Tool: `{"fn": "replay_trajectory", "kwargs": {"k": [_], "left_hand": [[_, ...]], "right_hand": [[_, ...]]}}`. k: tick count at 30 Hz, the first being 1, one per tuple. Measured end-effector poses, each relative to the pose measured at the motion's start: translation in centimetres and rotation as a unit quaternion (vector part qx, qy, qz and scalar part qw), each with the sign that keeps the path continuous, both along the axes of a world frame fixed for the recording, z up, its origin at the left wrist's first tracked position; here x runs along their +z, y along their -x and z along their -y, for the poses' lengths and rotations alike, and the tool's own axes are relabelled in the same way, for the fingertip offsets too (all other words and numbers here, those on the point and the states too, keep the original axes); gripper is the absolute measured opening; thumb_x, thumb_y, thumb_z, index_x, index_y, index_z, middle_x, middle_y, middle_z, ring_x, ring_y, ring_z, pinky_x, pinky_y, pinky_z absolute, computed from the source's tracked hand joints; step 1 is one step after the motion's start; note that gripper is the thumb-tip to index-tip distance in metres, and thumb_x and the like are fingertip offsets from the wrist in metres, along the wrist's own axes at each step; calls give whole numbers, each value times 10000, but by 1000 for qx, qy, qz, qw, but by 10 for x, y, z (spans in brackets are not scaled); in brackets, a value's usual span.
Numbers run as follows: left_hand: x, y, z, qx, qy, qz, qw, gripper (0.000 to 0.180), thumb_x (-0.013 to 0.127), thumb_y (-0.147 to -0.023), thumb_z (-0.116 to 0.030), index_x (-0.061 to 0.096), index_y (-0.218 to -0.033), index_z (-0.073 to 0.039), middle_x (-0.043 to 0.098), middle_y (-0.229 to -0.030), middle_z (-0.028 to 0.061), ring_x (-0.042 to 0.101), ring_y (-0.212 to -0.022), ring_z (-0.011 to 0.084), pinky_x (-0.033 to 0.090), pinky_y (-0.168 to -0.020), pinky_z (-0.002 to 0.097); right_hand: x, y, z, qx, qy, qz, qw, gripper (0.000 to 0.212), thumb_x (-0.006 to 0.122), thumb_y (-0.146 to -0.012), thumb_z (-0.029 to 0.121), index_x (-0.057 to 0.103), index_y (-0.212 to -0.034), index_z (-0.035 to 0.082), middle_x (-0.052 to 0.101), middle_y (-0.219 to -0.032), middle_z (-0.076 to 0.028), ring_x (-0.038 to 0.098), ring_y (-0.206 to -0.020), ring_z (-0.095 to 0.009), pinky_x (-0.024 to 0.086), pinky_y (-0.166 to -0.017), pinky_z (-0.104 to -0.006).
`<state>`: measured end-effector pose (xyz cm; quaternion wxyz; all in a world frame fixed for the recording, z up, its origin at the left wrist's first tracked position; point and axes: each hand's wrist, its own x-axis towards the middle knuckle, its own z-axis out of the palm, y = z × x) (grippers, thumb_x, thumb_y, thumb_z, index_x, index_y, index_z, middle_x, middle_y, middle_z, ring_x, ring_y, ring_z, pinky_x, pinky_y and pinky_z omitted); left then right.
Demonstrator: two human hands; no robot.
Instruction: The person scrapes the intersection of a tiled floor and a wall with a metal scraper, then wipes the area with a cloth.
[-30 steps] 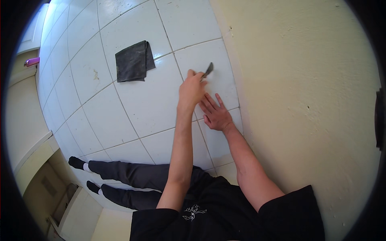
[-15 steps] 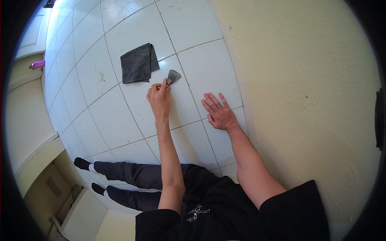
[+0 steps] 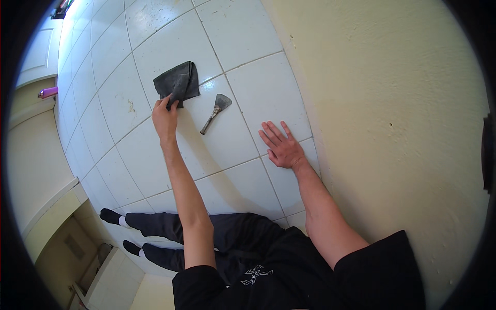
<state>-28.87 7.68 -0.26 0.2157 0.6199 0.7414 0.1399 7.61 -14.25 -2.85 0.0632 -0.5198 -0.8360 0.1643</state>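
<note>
The white tiled floor [image 3: 147, 155] spreads left of a cream wall [image 3: 398, 88]. Toward the far left lies a folded dark cloth [image 3: 174, 81]. The right hand [image 3: 284, 150] rests palm-down near the wall, fingers open and spread. The left hand's [image 3: 165, 119] fingers pinch the cloth's near edge. Between the hands lies a flared scraper [image 3: 216, 110].

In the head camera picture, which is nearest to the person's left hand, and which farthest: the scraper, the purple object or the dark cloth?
1. Dark cloth: nearest, touched by the fingers of the left hand.
2. Scraper: on the tiles, just to that hand's right.
3. Purple object: farthest, away at the picture's left.
</note>
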Motion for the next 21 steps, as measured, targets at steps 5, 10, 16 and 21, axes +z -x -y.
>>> {"fn": "replay_trajectory", "kwargs": {"k": [5, 10, 16, 21], "left_hand": [[10, 2, 5, -59, -145, -62, 986, 266, 694, -977, -258, 762, -1129, -51, 739, -1145, 119, 697, -946, 324, 417, -1091, 531], [38, -12, 3, -17, -252, 21, 967, 300, 625, -1040, -277, 759, -1079, -11, 755, -1028, 144, 695, -857, 269, 484, -967, 474], [110, -49, -6, 89, -232, 159, 955, 452, 556, -1095, -347, 719, -1001, 64, 707, -787, 97, 566, -718, 126, 489, -675, 307], [164, -60, -5, 102, -166, 321, 927, 508, 572, -1084, -422, 742, -909, 23, 685, -767, 16, 541, -682, 60, 459, -628, 236]], "right_hand": [[1, 1, 0, -1, -4, -2, 1000, 729, 611, -886, 260, 401, -1567, 107, 290, -1692, -102, 264, -1569, -245, 163, -1294, -544], [0, 4, -1, 4, -2, -3, 1000, 731, 612, -887, 260, 401, -1569, 103, 296, -1689, -106, 267, -1567, -250, 164, -1293, -548], [1, 2, -1, 3, 1, -3, 1000, 726, 610, -889, 257, 405, -1567, 102, 297, -1688, -110, 270, -1566, -254, 176, -1290, -550], [0, 3, -1, 2, -7, -9, 1000, 720, 604, -890, 259, 407, -1564, 102, 293, -1690, -110, 270, -1566, -253, 183, -1287, -551]]}}
